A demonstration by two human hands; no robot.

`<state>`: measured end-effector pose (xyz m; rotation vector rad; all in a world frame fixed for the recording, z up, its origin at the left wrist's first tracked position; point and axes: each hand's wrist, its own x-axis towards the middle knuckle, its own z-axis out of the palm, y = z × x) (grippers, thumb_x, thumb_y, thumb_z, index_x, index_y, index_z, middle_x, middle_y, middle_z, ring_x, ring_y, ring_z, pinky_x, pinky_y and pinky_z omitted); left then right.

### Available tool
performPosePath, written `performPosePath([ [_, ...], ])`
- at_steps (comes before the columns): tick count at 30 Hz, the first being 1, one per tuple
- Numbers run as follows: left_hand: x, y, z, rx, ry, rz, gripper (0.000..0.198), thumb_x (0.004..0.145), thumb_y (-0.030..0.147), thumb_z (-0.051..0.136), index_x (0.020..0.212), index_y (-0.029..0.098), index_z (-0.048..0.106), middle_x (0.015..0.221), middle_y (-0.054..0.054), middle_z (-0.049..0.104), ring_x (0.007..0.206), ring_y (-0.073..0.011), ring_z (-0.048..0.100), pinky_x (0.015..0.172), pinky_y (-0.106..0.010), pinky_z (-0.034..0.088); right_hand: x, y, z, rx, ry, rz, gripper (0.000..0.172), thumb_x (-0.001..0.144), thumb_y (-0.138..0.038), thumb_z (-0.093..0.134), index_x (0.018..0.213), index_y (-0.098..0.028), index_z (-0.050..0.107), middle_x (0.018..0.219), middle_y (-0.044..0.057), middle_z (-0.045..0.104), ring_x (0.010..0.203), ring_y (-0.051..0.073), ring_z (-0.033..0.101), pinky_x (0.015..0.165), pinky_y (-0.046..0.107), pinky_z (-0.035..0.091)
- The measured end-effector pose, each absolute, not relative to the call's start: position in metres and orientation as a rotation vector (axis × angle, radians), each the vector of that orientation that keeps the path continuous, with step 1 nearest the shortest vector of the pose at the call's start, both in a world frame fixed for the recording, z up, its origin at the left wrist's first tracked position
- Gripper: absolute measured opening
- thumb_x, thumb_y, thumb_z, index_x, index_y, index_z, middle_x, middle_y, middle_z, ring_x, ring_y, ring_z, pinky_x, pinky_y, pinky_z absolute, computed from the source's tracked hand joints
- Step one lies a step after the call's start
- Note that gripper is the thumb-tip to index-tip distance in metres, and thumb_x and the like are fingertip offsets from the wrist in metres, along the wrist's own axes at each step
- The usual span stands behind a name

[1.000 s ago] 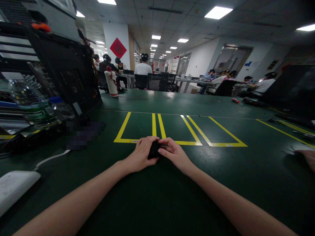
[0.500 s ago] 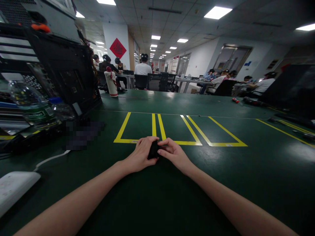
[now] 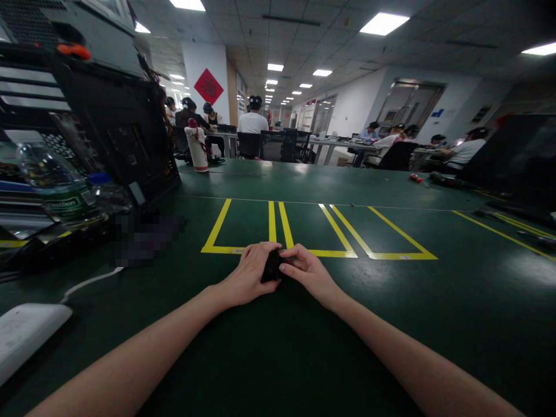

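A small black object (image 3: 271,266) is clamped between the left hand (image 3: 247,277) and right hand (image 3: 307,272). It is held just above the green worktop (image 3: 278,347); what it is cannot be told

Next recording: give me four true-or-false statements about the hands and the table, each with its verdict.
1. The left hand and right hand together hold one small black object. True.
2. The table is red. False: it is dark green, with yellow tape lines.
3. A white flask stands beside the right hand. False: it stands far back on the left.
4. A white device with a cable lies at the near left. True.
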<state>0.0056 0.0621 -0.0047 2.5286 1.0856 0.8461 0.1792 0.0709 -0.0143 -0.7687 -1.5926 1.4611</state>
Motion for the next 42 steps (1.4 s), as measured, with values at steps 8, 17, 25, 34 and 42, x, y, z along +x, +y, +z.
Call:
performPosePath([
  [8, 0.0059, 0.0627, -0.0061, 2.522, 1.081, 0.849, 0.057, 0.069, 0.020, 0.056, 0.117, 0.024, 0.025, 0.111, -0.005, 0.043, 0.106, -0.0216, 0.040, 0.094, -0.040, 0.026, 0.1805, 0.0715, -0.0121, -0.804, -1.638, 1.449, 0.028, 0.071, -0.021, 0.056, 0.098, -0.022, 0.047, 0.103, 0.003, 0.051, 0.099, 0.016, 0.051, 0.088, 0.034, 0.041],
  [17, 0.0052, 0.0631, -0.0063, 2.529, 1.083, 0.849, 0.058, 0.069, 0.021, 0.056, 0.117, 0.023, 0.025, 0.113, -0.005, 0.042, 0.107, -0.0209, 0.039, 0.095, -0.039, 0.025, 0.1794, 0.0699, -0.0132, -0.776, -1.617, 1.423, 0.018, 0.071, -0.021, 0.056, 0.087, -0.021, 0.048, 0.092, 0.000, 0.051, 0.091, 0.014, 0.054, 0.079, 0.030, 0.046],
  [25, 0.0046, 0.0601, -0.0011, 2.505, 1.063, 0.817, 0.055, 0.070, 0.021, 0.055, 0.117, 0.023, 0.026, 0.112, -0.005, 0.042, 0.107, -0.0208, 0.039, 0.095, -0.040, 0.025, 0.1801, 0.0709, -0.0113, -0.809, -1.663, 1.439, 0.029, 0.073, -0.020, 0.055, 0.100, -0.022, 0.046, 0.103, 0.003, 0.050, 0.099, 0.016, 0.051, 0.086, 0.034, 0.043],
  [34, 0.0062, 0.0643, -0.0087, 2.537, 1.071, 0.862, 0.057, 0.068, 0.021, 0.057, 0.117, 0.022, 0.026, 0.114, -0.006, 0.041, 0.108, -0.0210, 0.039, 0.095, -0.038, 0.026, 0.1784, 0.0716, -0.0175, -0.755, -1.624, 1.373, 0.017, 0.070, -0.021, 0.057, 0.085, -0.021, 0.050, 0.095, 0.001, 0.050, 0.092, 0.014, 0.052, 0.082, 0.030, 0.044],
  [42, 0.0055, 0.0613, -0.0033, 2.515, 1.081, 0.847, 0.056, 0.068, 0.020, 0.056, 0.116, 0.023, 0.026, 0.111, -0.006, 0.043, 0.106, -0.0218, 0.040, 0.094, -0.040, 0.026, 0.1799, 0.0701, -0.0125, -0.803, -1.681, 1.408, 0.031, 0.072, -0.019, 0.055, 0.101, -0.022, 0.045, 0.104, 0.004, 0.050, 0.101, 0.016, 0.050, 0.089, 0.035, 0.040],
])
